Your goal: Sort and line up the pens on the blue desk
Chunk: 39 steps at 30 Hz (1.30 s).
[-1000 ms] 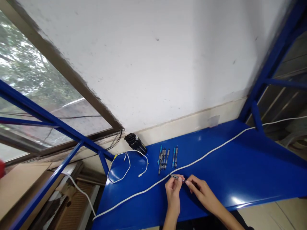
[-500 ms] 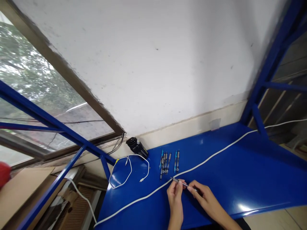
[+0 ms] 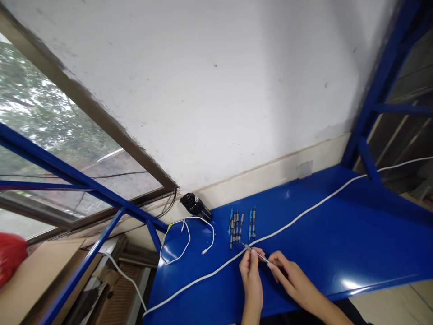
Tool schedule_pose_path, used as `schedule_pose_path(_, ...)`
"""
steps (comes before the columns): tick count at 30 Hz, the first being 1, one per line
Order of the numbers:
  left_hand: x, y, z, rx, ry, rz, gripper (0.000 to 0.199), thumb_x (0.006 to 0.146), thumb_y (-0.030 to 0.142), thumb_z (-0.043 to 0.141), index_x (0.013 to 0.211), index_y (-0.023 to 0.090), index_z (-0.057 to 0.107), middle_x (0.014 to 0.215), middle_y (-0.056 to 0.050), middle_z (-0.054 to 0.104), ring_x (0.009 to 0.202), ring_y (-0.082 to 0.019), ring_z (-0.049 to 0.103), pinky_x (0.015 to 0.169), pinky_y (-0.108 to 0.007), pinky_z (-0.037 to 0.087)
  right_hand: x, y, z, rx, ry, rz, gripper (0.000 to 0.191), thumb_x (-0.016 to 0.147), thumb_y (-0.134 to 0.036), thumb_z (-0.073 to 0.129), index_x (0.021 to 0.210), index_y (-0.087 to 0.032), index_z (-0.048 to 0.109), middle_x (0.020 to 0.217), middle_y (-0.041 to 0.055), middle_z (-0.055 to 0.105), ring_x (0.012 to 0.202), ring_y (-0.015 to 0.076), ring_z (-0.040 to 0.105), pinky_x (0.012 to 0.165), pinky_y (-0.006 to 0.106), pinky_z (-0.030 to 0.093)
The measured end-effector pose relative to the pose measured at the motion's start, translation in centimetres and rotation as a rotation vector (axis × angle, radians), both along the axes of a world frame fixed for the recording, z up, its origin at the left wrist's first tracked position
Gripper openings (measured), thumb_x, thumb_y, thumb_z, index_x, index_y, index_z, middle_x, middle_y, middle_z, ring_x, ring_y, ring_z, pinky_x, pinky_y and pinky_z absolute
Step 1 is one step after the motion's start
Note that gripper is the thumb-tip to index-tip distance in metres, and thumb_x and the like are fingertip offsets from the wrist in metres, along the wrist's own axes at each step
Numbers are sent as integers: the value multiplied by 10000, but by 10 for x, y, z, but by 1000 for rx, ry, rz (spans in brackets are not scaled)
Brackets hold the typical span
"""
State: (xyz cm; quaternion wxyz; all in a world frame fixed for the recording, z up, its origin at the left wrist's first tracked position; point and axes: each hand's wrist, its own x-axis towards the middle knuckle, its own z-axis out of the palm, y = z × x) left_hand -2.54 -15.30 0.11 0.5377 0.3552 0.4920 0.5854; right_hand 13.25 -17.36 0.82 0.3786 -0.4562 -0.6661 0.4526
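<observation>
A blue table [image 3: 324,243] stands against a white wall [image 3: 209,95], crossed by a long white cord [image 3: 304,212]. From left to right: a loosely looped white charging cable [image 3: 204,251]; a black bottle [image 3: 197,207], lying tilted; a cluster of pens [image 3: 237,226]; the left hand [image 3: 251,268], thumb and fingers closed around a slim grey pen [image 3: 249,248] held above the table; a separate pair of pens [image 3: 251,223], beyond that hand; the right hand [image 3: 287,275], fingertips pinched at the held pen's nearer end.

Blue table [image 3: 321,243], white cord [image 3: 218,270], black bottle [image 3: 196,207] with yellow marks, grey-and-black pens [image 3: 241,226], blue-and-black pens [image 3: 250,224], dark-speckled white wall [image 3: 203,104]
</observation>
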Motion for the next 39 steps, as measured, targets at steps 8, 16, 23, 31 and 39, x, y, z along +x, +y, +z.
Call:
schedule_pose_path(8,-1,1,1,30,-130,-116,412,1005,525,688,918,133,780,921,-104,696,888,-217,631,858,-326,506,-9,-9,-7,-74,-39,1,508,1145,-604,257,965,-246,571,738,-24,553,683,175,524,702,301,374)
schedule_pose_path(16,-3,-11,27,-8,-208,-224,402,1001,516,690,888,138,767,933,-106,693,905,-216,634,863,-319,489,-18,-28,12,-193,184,69,470,1141,-589,360,967,-220,594,690,-42,573,640,143,534,658,253,429)
schedule_pose_path(23,0,-34,58,-41,-257,-275,435,1047,509,595,854,143,731,924,-126,695,911,-240,640,830,-338,480,-19,-63,17,244,-53,-7,596,1079,-400,610,1609,-223,402,1368,172,735,1194,255,760,988,327,616)
schedule_pose_path(31,-5,-49,96,-9,-215,-313,509,1037,567,559,712,187,649,817,-144,670,963,-313,624,872,-436,477,-5,-63,66,697,-221,177,397,1048,-117,546,1419,-186,668,1198,135,790,1137,228,762,1041,339,612)
schedule_pose_path(39,-2,-64,113,14,-226,-341,499,1037,549,533,707,204,680,840,-172,682,1001,-355,633,875,-481,486,-4,-58,94,723,-117,227,477,1030,-41,466,1440,-185,661,1048,111,801,1004,209,769,950,347,633)
